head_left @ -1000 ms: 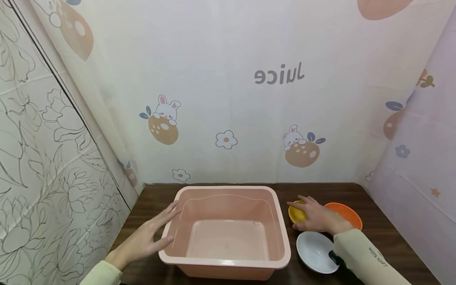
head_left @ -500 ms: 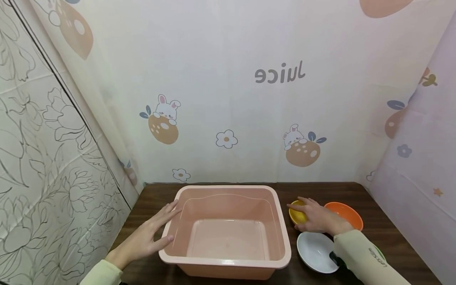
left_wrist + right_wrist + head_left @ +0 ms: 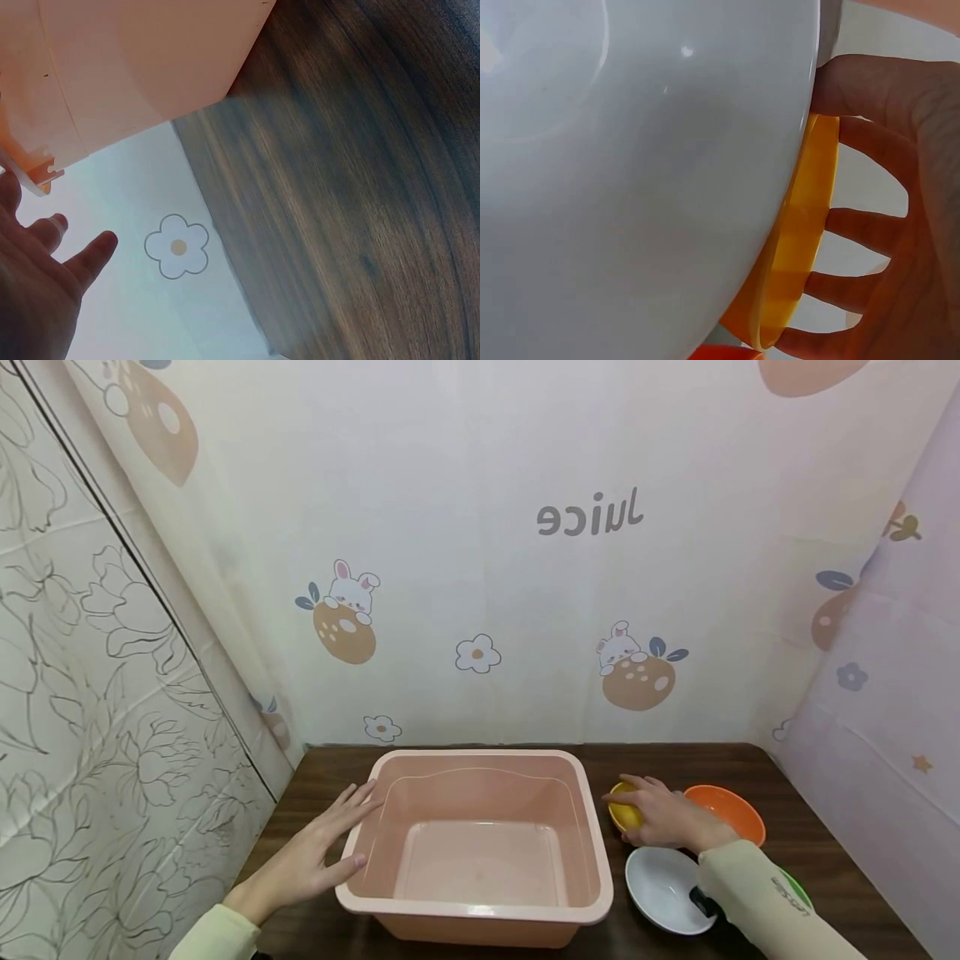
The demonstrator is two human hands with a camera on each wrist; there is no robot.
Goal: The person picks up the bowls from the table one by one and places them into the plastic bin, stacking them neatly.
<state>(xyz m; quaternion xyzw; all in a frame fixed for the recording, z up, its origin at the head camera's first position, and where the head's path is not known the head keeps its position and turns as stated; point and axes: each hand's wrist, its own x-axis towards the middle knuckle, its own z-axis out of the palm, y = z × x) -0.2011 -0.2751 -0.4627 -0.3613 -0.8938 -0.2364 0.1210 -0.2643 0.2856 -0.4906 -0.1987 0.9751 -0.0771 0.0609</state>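
Note:
A pale pink rectangular basin (image 3: pixel 472 912) stands on the dark wooden table. My left hand (image 3: pixel 307 860) rests on its left rim, fingers spread and fairly straight. To the right of the basin, my right hand (image 3: pixel 667 817) spans the small yellow bowl (image 3: pixel 625 817) and holds it by the rim. In the right wrist view, several fingertips touch the yellow bowl (image 3: pixel 802 232) along its edge, while the thumb lies by the rim of the white bowl (image 3: pixel 667 187), which hides part of the grip.
An orange bowl (image 3: pixel 731 814) sits behind the right wrist. Nearer the front is the white bowl (image 3: pixel 660 889). A green rim (image 3: pixel 797 888) peeks out beyond the right sleeve. A patterned curtain (image 3: pixel 480 568) hangs behind the table (image 3: pixel 817 827).
My right hand's fingers have drawn in slightly over the yellow bowl. More of the green rim shows beside the sleeve. The left hand and basin keep their places.

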